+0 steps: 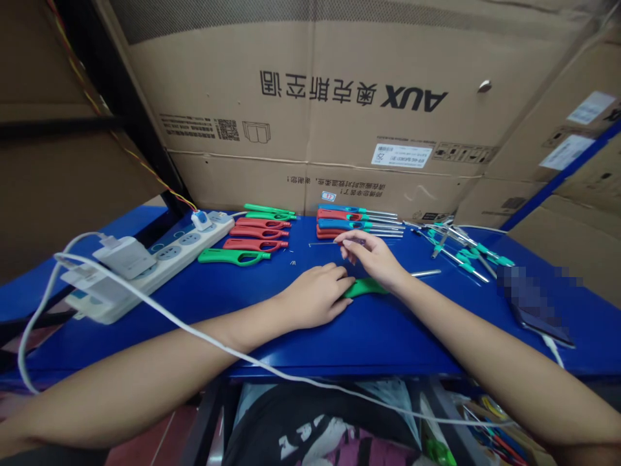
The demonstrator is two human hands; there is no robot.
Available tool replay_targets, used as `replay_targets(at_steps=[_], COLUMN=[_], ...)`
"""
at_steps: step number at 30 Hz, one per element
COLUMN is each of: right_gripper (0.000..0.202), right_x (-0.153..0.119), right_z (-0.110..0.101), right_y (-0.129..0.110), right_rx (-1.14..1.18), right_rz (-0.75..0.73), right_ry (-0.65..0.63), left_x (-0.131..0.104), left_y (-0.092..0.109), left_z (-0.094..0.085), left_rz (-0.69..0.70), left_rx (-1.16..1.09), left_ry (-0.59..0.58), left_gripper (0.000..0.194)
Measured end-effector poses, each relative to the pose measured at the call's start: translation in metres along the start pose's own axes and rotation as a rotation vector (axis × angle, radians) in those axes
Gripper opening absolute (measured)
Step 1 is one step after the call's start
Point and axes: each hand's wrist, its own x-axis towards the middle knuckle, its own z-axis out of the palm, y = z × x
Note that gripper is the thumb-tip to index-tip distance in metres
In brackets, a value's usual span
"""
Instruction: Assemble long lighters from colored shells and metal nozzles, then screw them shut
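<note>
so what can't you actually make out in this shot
- Head view: the green lighter is mostly covered by the left hand and right hand; only a middle strip shows.
- What the right hand's fingers pinch, perhaps the thin wire, is too small to tell.
- The patch above the phone is blurred.
- The print on the cardboard box is upside down and its small lines unreadable.

The green lighter body (365, 287) lies on the blue surface (388, 336) and serves as reference. The left hand (315, 296) rests against its left end, fingers curled over it. The right hand (372, 256) arches above it, fingertips pinching a thin metal wire (324, 244). Left of it: red and green handle shells (255, 234). Behind it: assembled lighters (359, 221). Far left: white power strip (160, 262).
</note>
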Motion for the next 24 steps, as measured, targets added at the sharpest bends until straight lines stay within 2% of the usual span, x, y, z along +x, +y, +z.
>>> replay_targets(at_steps=[3,6,8,10,13,16,18,21,24], right_gripper=[0.037,0.044,0.047,0.048,0.047,0.047,0.047,0.046,0.045], right_x=[0.001,0.005,0.007,0.007,0.005,0.002,0.001,-0.001,-0.002], right_z=[-0.011,-0.022,-0.026,-0.028,-0.026,-0.025,-0.024,-0.023,-0.023], right_y=[0.001,-0.002,-0.004,-0.005,-0.007,-0.01,-0.012,-0.017,-0.02], right_rx=[0.056,0.133,0.173,0.192,0.206,0.229,0.253,0.297,0.342], right_rz=[-0.047,-0.086,-0.108,-0.132,-0.152,-0.148,-0.134,-0.098,-0.05], right_ry=[0.175,0.329,0.357,0.348,0.317,0.291,0.279,0.263,0.256], left_x=[0.002,0.006,0.009,0.011,0.013,0.012,0.01,0.007,0.005], left_y=[-0.005,-0.014,-0.021,-0.025,-0.027,-0.027,-0.026,-0.028,-0.03], left_z=[0.003,0.009,0.014,0.017,0.018,0.016,0.013,0.007,-0.002], left_rz=[-0.057,-0.202,-0.354,-0.478,-0.541,-0.524,-0.462,-0.26,-0.028], left_rx=[-0.189,-0.406,-0.554,-0.689,-0.806,-0.825,-0.753,-0.502,-0.246], left_ry=[0.103,0.268,0.378,0.452,0.468,0.464,0.495,0.575,0.643], left_gripper=[0.035,0.027,0.027,0.036,0.045,0.044,0.045,0.042,0.03])
